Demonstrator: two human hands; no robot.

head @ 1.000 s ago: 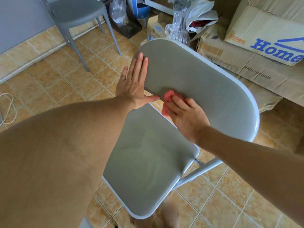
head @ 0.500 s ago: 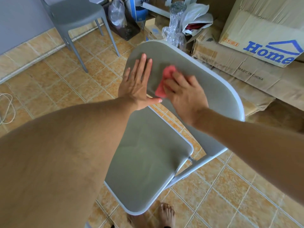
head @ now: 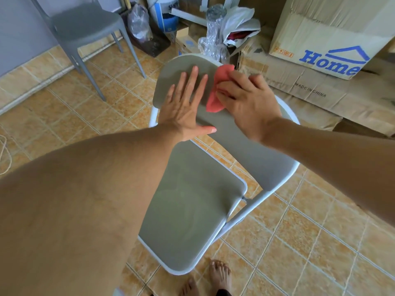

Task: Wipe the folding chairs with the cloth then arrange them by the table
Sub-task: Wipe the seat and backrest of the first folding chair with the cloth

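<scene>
Pink cloth point(head: 214, 97) bunched under curled right hand point(head: 245, 103) fingers on chair point(head: 192, 199) backrest; left hand point(head: 183, 110) flat, fingers straight, just beside.

The upper cardboard box point(head: 316, 33) reads "Home"; the lower box point(head: 299, 82), "MADE IN CHINA".

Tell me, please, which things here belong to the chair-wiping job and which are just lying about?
Job in hand:
folding chair
pink cloth
left hand, flat on the chair's back
right hand, gripping the cloth

Lying about:
grey plastic chair
cardboard boxes
plastic bags
</scene>
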